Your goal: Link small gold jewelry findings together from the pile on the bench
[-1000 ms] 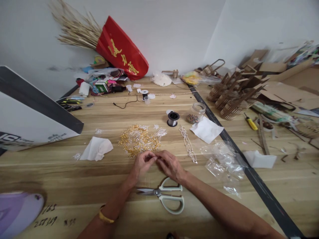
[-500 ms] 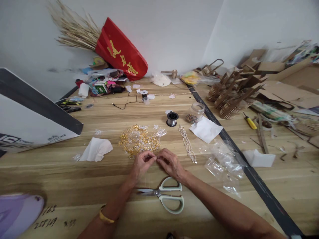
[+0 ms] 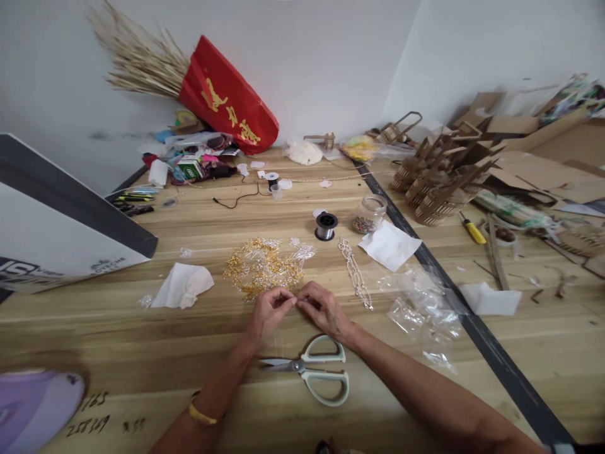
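My left hand point(image 3: 268, 312) and my right hand point(image 3: 324, 310) meet fingertip to fingertip just in front of a heap of small gold and silver beads point(image 3: 262, 266) on the wooden table point(image 3: 142, 340). Both hands are pinched shut on something tiny that I cannot make out. White-handled scissors point(image 3: 312, 369) lie flat on the table just below my wrists. A silver bead chain point(image 3: 355, 275) stretches across the wood right of the heap. A spool of thin wire point(image 3: 326, 226) stands behind the heap.
A crumpled white tissue point(image 3: 183, 285) lies left of the heap, clear plastic bags point(image 3: 423, 309) to the right. A glass jar of beads point(image 3: 371, 214) and white paper point(image 3: 390, 244) sit behind. A white box point(image 3: 51, 233) fills the left; cardboard baskets point(image 3: 437, 183) crowd the right.
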`<state>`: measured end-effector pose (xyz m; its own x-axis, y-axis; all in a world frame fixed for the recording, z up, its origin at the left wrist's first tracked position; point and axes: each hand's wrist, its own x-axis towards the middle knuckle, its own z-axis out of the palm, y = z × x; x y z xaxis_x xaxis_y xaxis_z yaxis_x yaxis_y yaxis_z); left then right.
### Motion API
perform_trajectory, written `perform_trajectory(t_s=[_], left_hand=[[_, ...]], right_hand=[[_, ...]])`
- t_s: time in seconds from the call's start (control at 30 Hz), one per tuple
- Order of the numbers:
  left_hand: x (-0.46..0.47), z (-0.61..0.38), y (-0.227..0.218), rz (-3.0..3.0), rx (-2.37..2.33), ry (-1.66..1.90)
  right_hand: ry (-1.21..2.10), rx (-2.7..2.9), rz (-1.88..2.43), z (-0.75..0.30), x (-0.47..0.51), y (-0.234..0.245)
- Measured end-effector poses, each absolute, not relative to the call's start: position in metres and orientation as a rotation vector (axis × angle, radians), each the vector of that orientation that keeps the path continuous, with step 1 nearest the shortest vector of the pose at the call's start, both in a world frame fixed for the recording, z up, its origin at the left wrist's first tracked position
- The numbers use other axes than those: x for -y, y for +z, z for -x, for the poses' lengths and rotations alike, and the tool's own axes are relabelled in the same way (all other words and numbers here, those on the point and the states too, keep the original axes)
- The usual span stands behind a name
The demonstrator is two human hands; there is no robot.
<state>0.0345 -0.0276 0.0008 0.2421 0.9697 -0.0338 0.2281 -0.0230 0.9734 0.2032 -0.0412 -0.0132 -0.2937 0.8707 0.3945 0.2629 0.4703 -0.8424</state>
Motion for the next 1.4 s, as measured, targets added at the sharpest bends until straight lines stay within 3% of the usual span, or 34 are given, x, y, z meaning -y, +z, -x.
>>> perform_trajectory(t_s=[0.6, 1.03, 1.4], left_hand=[[0.028, -0.037, 0.001, -1.364, -1.134, 0.933], [0.038, -0.042, 0.0, -1.96, -1.329, 1.14], [0.04, -0.038, -0.001, -2.335, -1.203, 1.111]], right_hand=[[0.976, 1.734, 0.968, -0.204, 0.041, -0.007], [1.042, 1.697, 1.029, -0.204, 0.042, -0.004], [1.088, 1.714, 1.054, -0.205, 0.043, -0.004]])
